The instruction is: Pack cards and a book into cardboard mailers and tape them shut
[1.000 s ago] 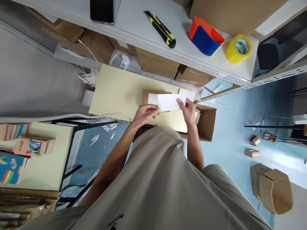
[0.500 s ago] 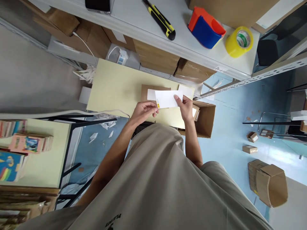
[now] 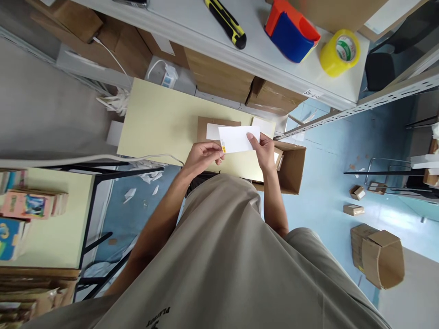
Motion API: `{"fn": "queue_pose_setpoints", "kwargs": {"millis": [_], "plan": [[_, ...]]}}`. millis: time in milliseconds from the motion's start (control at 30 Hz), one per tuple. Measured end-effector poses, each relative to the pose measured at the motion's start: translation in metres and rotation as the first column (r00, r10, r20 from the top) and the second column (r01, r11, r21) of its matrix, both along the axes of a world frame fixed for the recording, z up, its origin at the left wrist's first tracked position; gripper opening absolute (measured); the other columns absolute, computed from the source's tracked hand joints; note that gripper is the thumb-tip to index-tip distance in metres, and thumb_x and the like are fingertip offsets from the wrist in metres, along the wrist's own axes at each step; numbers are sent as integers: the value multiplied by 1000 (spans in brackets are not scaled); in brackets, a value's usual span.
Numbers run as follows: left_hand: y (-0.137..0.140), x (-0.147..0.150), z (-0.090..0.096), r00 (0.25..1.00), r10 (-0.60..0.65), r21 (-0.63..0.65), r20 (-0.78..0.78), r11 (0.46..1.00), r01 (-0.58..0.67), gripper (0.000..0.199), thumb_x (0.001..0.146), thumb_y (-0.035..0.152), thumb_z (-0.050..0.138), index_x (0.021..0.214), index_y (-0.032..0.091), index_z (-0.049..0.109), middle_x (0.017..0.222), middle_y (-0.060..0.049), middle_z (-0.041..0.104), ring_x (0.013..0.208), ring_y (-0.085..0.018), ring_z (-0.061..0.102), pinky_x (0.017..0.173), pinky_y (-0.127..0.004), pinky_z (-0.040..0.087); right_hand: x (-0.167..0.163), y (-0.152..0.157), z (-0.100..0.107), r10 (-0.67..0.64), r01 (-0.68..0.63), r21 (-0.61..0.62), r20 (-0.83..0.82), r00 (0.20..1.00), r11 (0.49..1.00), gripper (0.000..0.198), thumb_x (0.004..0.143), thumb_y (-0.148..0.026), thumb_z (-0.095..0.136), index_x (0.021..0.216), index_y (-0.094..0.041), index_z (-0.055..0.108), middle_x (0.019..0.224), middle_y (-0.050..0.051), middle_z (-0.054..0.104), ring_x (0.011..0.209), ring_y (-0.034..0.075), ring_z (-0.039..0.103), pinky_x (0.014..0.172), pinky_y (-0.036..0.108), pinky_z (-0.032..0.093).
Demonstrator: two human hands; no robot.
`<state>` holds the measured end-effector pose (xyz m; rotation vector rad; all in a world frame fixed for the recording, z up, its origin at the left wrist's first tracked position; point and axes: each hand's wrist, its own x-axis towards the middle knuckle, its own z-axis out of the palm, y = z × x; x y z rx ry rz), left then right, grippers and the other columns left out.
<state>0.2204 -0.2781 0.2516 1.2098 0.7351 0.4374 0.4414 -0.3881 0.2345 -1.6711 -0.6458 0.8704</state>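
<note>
A white paper label (image 3: 236, 140) with a small yellow mark at its lower left corner is held over the pale yellow table (image 3: 157, 114). My right hand (image 3: 263, 148) is closed on its right end, thumb on top. At the lower left corner, the bent fingers of my left hand (image 3: 206, 156) pinch the label's edge. Partly covered by the label, a flat brown cardboard package (image 3: 205, 123) with a white patch lies on the table. Another white sheet (image 3: 262, 123) rests behind my right hand.
On the grey shelf (image 3: 192, 32) above sit a box cutter (image 3: 226, 23), an orange and blue tape dispenser (image 3: 291, 32) and a yellow tape roll (image 3: 339, 52). An open cardboard box (image 3: 297, 169) stands right of the table. Books (image 3: 30, 203) lie on a second table at left.
The whole view has shifted slightly, so things appear a little higher and further left. Both hands keep nearly the same hold on the label.
</note>
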Motion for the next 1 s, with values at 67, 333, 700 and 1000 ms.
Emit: {"fn": "queue_pose_setpoints", "kwargs": {"millis": [67, 333, 700, 1000], "plan": [[0, 0, -1, 1000, -5, 0, -7, 1000, 5, 32, 79, 43, 92, 77, 18, 74, 73, -5, 75, 61, -15, 65, 65, -32, 59, 1, -1, 0, 1, -1, 0, 6, 1000, 1000, 67, 86, -89, 82, 91, -23, 77, 84, 1, 69, 80, 19, 61, 67, 31, 49], [-2, 3, 0, 999, -1, 8, -39, 1000, 1, 33, 81, 47, 91, 78, 18, 75, 75, -7, 77, 62, -17, 67, 65, -34, 61, 5, -3, 2, 6, -6, -4, 18, 1000, 1000, 66, 88, -90, 79, 94, -24, 78, 87, 2, 71, 82, 20, 63, 69, 32, 51], [-4, 12, -2, 1000, -6, 69, 16, 998, 5, 30, 84, 43, 91, 80, 19, 73, 80, -6, 76, 62, -14, 66, 66, -33, 60, 8, 0, -16, 9, 5, -76, 184, 983, 997, 60, 91, -83, 82, 100, -24, 76, 96, 5, 73, 92, 21, 66, 78, 33, 56], [-3, 12, -8, 994, -42, 267, -97, 961, 67, 25, 88, 45, 83, 86, 21, 78, 88, -6, 78, 75, -17, 69, 71, -31, 59, -29, -12, 24, 277, -297, 46, 247, 928, 954, 42, 97, -70, 86, 99, -28, 85, 101, 6, 76, 88, 21, 68, 83, 39, 60]]}}
